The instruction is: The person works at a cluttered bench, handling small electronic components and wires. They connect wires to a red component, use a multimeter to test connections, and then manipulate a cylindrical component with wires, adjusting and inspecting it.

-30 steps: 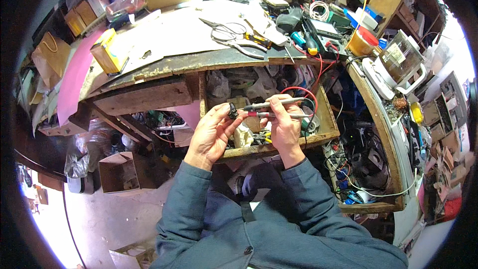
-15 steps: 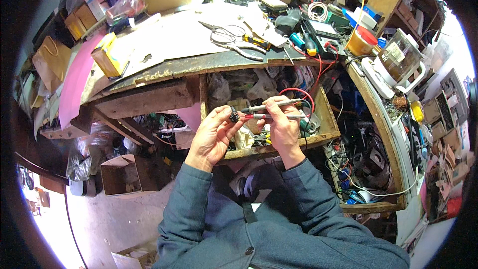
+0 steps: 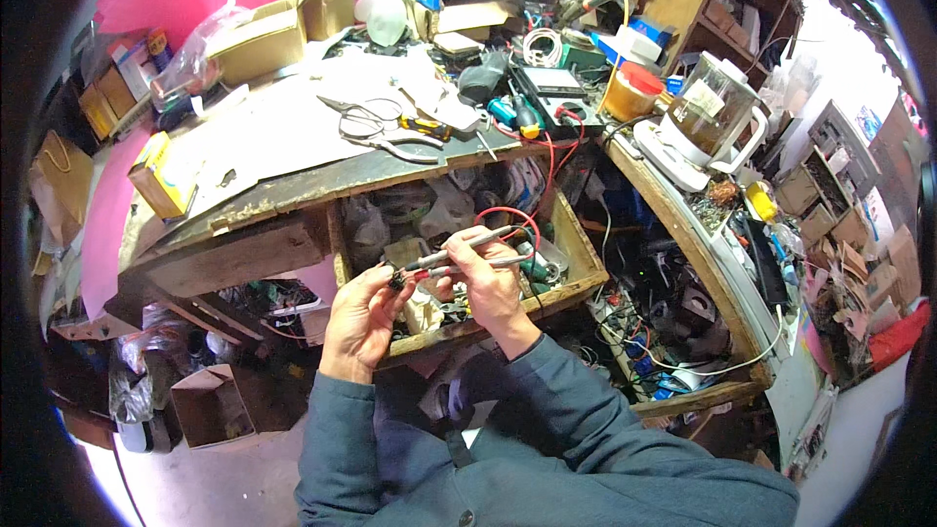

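Note:
My left hand point(image 3: 357, 326) pinches a small black component point(image 3: 397, 280) between thumb and fingers, above the wooden drawer. What kind of part it is, I cannot make out. Two meter probes point(image 3: 498, 262) lie together in my right hand point(image 3: 495, 295), which is closed round their grey handles. Their tips point left and meet the component or come very near it; the fingers partly hide the spot. One probe has a red collar near its tip. A red lead point(image 3: 535, 222) loops up from the probes toward a multimeter point(image 3: 553, 84) on the bench.
Below my hands the open drawer point(image 3: 582, 278) holds plastic bags and small parts. Scissors point(image 3: 363, 119), pliers point(image 3: 395, 143) and screwdrivers point(image 3: 527, 117) lie on the bench. A glass jug point(image 3: 705, 107) stands right, beside a red-lidded jar point(image 3: 632, 90). Below left is an open cardboard box point(image 3: 217, 407).
The whole view has shifted, so bench and hands appear further left and lower. Both hands keep their holds, with the probes still at the black component.

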Motion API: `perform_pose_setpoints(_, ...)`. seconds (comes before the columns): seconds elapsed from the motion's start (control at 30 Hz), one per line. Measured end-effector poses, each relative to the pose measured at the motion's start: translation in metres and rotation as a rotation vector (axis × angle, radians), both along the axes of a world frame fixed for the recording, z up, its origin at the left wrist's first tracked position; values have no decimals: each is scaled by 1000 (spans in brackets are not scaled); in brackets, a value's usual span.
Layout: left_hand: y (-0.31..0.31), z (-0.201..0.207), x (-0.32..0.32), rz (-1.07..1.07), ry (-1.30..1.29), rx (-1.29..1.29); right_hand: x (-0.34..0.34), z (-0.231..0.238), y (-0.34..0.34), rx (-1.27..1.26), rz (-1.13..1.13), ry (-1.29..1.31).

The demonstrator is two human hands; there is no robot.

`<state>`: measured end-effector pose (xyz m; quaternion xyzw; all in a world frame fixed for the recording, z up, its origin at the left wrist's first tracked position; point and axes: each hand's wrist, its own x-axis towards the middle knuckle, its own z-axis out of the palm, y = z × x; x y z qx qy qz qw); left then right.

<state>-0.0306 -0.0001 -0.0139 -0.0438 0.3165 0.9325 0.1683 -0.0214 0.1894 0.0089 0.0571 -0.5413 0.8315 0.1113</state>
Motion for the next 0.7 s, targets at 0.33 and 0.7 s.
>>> perform_pose_setpoints(0.33,0,2,0,-13,-2,36,0,0,1,53,5,17)
perform_pose_setpoints(0.7,-2,0,0,38,-28,42,0,1,-1,17,12,0)
